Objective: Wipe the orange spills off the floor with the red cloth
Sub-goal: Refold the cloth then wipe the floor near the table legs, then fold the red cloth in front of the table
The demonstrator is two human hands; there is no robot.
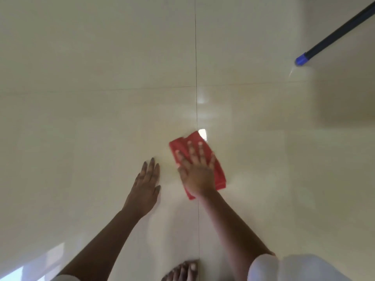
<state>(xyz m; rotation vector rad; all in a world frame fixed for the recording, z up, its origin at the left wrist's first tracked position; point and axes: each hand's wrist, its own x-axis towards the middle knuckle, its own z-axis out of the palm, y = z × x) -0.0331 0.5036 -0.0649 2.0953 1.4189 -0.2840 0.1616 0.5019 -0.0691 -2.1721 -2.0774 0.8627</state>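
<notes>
The red cloth lies folded flat on the cream tiled floor, beside a vertical tile joint. My right hand presses down on it with fingers spread and straight. To its left, my left hand rests flat on the bare tile, fingers straight and together. A faint yellowish smear shows on the tile between the two hands and around the cloth's left edge. I see no distinct orange spill; the picture is blurred.
A dark pole with a blue tip slants in from the top right, its end touching the floor. A bare foot stands at the bottom edge near the tile joint. A bright light reflection sits just beyond the cloth.
</notes>
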